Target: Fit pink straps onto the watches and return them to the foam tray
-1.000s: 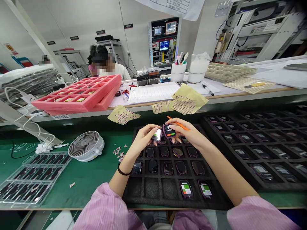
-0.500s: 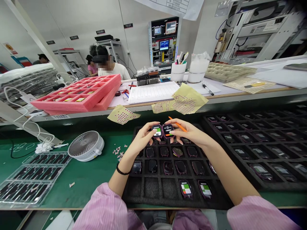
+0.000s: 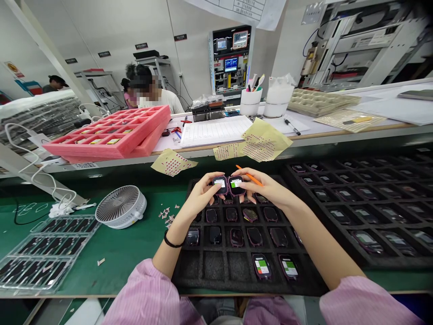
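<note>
Two purple-framed smartwatch bodies with lit screens are held side by side above a black foam tray [image 3: 215, 266]. My left hand [image 3: 203, 194] is closed around the left smartwatch [image 3: 220, 184], its thumb on the screen. My right hand [image 3: 262, 186] grips the right smartwatch [image 3: 236, 184], thumb on its screen, with an orange stick [image 3: 249, 174] also tucked between the fingers. Below, several dark-screened watches sit in the tray's compartments. Two more in the front row, one of them a lit watch [image 3: 262, 266], show green and white screens.
A second black tray [image 3: 338, 243] of watches lies at right. On the left are a small fan [image 3: 121, 206], clear trays [image 3: 43, 253] of dark parts and small scraps [image 3: 167, 215]. A shelf behind bears pink foam trays [image 3: 111, 131], papers and a pen cup [image 3: 251, 101]. A co-worker sits beyond.
The screens on both held watches have changed: the left lost its green block, and the right now shows white and green. My hands have barely moved.
</note>
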Available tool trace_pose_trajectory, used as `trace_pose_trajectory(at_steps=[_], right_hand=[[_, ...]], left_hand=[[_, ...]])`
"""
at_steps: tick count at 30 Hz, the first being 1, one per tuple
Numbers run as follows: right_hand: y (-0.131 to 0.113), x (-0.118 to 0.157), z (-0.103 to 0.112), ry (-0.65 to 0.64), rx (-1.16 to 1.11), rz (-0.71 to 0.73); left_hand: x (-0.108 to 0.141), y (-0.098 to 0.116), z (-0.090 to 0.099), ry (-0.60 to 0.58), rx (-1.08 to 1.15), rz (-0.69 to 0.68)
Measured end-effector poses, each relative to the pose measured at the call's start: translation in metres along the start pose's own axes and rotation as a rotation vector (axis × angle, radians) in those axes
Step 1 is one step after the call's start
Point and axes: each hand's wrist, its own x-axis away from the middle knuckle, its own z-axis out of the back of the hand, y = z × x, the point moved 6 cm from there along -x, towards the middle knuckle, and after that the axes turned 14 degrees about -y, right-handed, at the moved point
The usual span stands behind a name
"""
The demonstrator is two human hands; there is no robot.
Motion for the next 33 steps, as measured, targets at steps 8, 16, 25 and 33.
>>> trace_pose_trajectory(at_steps=[8,16,25,33], right_hand=[[0.0039,-0.0025,0.0038,0.071,0.028,0.011],[0.0012,-0.0013,0.0032,0.056,0.008,0.013],[-0.0014,0.0004,0.0061,0.021,0.028,0.029],[-0.0010,0.0002,0.0079,0.124,0.030,0.020]], left_hand=[[0.0011,0.0013,0.0000,0.031,0.011,0.027],[-0.0022,-0.0065,0.0016,0.012,0.074,0.034],[-0.0016,-0.0030,0.0019,-0.008,0.024,-0.011],[-0.0017,-0.0022,0.0026,0.052,-0.030,0.051]])
